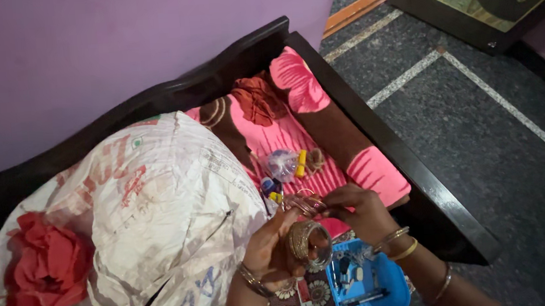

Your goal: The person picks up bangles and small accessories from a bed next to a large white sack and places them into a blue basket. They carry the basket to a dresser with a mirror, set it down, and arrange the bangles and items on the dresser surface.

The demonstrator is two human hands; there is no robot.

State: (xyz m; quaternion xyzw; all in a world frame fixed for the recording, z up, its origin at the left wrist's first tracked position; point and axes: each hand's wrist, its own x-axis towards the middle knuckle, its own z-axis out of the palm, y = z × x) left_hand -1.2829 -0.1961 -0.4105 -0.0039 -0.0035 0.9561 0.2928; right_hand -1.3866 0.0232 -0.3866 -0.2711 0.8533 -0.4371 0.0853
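Both hands work above the blue tray [397,295]: left hand [268,250] grips a bangle stack [309,242] firmly, right hand [361,212] pinches thin bangles [304,203], best slid on singly.

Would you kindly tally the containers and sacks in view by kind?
White woven sack: 1
Blue plastic basket: 1
Clear plastic bag: 1
Total: 3

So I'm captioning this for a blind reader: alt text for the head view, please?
A person's left hand holds a stack of gold bangles while the right hand pinches thinner bangles above a blue tray, beside a large white sack on a pink flowered bed.
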